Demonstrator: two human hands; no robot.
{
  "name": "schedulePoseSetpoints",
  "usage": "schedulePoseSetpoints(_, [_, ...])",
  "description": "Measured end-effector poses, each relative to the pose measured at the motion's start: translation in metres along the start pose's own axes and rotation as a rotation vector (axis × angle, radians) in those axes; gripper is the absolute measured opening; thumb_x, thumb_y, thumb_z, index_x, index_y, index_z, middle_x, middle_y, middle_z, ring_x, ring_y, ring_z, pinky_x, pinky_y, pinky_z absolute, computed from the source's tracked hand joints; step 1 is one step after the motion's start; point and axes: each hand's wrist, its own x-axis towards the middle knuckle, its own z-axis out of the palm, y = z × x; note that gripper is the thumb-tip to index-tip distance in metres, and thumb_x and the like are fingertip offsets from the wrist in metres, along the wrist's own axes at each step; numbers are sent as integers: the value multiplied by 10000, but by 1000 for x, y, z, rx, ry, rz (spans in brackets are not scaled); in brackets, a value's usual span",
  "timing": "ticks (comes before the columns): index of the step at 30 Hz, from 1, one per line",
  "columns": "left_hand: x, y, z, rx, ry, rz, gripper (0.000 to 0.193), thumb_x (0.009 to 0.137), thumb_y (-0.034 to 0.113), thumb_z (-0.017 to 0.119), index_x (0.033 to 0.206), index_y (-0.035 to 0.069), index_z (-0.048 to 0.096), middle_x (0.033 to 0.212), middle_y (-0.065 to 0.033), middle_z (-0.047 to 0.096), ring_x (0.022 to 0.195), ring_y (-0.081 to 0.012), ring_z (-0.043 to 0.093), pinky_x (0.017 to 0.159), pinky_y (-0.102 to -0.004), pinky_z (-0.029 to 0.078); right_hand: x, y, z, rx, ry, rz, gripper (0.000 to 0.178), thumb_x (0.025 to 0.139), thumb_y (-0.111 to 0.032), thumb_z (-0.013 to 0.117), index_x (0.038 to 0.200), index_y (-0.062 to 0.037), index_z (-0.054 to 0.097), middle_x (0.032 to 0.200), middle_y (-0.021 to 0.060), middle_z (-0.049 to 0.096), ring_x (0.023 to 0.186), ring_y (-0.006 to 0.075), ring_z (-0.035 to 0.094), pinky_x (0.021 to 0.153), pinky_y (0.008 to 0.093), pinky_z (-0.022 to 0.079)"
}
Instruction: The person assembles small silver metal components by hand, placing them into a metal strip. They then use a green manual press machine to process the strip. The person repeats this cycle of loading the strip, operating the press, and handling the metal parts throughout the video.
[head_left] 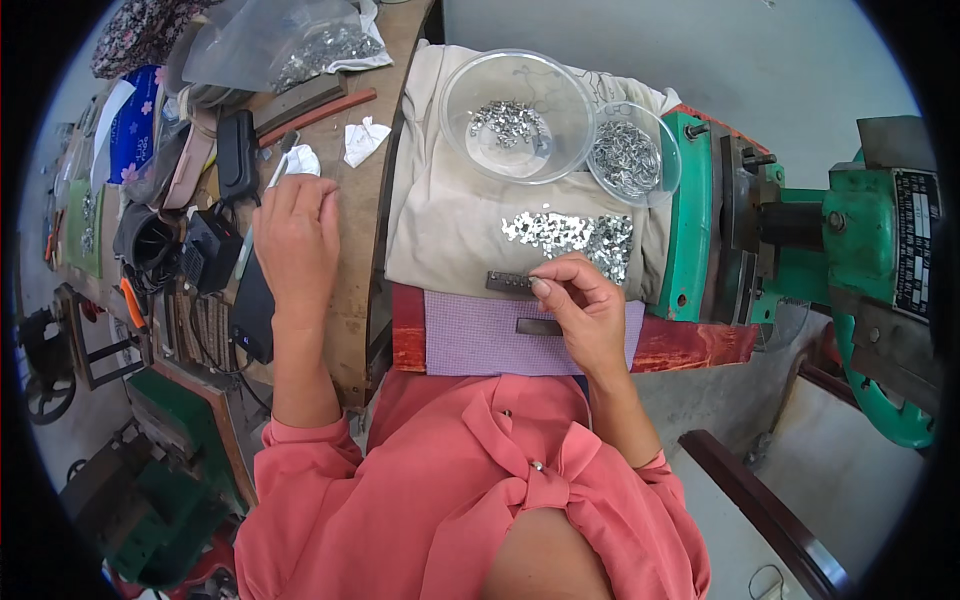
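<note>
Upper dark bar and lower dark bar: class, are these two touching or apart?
Apart. The head view shows a strip of purple cloth between the upper bar and the lower bar.

Downward fisheye view from head height

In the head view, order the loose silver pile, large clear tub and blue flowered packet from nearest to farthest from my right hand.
1. Loose silver pile: just beyond your right hand.
2. Large clear tub: beyond the pile, slightly left.
3. Blue flowered packet: far left.
</note>
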Motion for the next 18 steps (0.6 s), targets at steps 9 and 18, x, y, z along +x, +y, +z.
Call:
schedulePoseSetpoints(9, [-2,11,1,-454,-151,-252,72,890,77,678,949,42,656,862,-57,673,796,-189,647,721,-324,481,1,2,1,11,40,10,106,916,5,680,1018,13,711,896,8,576,718,60,547,625,205,439])
schedulePoseSetpoints(18, [-20,57,10,-999,-506,-398,58,944,47,642,965,-6,638,877,-33,692,777,-85,642,730,-232,514,1,1,1,-55,38,-14,106,916,-16,688,1015,4,720,882,3,575,720,58,548,632,203,439])
